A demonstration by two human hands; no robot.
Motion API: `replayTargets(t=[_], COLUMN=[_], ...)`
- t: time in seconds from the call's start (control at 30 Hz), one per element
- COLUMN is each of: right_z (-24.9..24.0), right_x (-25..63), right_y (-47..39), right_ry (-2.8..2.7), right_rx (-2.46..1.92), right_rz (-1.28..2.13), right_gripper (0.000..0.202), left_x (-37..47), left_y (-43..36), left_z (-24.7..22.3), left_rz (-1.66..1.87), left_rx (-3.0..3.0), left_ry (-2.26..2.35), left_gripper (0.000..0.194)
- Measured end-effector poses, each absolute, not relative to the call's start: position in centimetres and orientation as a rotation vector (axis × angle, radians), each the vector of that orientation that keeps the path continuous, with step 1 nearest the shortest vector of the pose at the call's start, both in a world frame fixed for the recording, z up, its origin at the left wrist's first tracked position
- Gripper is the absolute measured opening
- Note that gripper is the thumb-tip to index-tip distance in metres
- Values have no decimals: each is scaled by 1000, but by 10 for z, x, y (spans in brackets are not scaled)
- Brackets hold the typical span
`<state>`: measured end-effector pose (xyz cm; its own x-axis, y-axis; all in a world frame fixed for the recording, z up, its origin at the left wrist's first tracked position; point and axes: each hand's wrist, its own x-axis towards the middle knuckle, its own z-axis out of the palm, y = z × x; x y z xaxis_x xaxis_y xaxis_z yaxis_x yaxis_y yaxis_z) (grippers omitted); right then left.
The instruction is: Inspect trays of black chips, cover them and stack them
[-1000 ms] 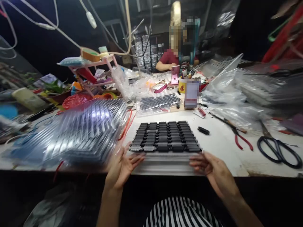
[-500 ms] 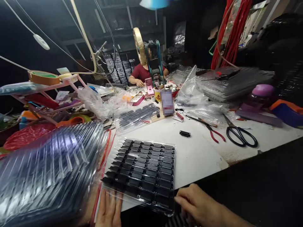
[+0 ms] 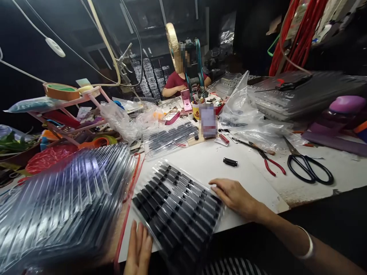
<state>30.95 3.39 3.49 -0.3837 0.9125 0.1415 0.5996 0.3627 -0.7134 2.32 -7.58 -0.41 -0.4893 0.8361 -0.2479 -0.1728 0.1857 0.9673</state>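
Note:
A clear plastic tray filled with rows of black comb-edged plastic parts lies turned at an angle at the table's front edge, its near corner jutting past it. My right hand grips the tray's right edge, fingers bent at the rim. On the lower left side, my left hand has its fingers stretched out beside the tray's edge; its thumb is hidden. A single loose black part rests on the white tabletop beyond my right hand.
Stacked clear trays rise at the left. Red-handled pliers and black-handled scissors lie at the right. Behind are a tray of dark strips, plastic bags and a yellow cup. A person sits across the table.
The tray has rotated, with its near corner now pointing toward me. My right hand has moved from the near right corner up along the right edge; my left hand stays at the lower left.

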Motion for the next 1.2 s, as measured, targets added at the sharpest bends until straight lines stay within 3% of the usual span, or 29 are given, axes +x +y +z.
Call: replayTargets(t=[0.27, 0.53, 0.7, 0.8, 1.0, 1.2], right_z=[61, 24, 29, 33, 14, 6], right_x=[281, 195, 225, 277, 346, 322], right_y=[-36, -44, -49, -41, -15, -10], right_ry=[-2246, -2260, -2078, -1785, -1421, -1719], right_rx=[-1001, -539, -428, -743, -1460, -1460], right_rz=[1508, 1535, 1487, 1471, 906, 456], right_gripper=[43, 59, 40, 26, 26, 29], left_x=[1, 65, 56, 24, -9, -5], left_y=[34, 111, 95, 57, -9, -5], left_z=[54, 51, 62, 67, 45, 24], left_rz=[992, 863, 946, 1099, 1395, 1414], left_rx=[1240, 1503, 1598, 1576, 1025, 1152], left_ry=[1662, 1428, 1424, 1521, 1725, 1772], left_gripper=[55, 53, 57, 55, 43, 46])
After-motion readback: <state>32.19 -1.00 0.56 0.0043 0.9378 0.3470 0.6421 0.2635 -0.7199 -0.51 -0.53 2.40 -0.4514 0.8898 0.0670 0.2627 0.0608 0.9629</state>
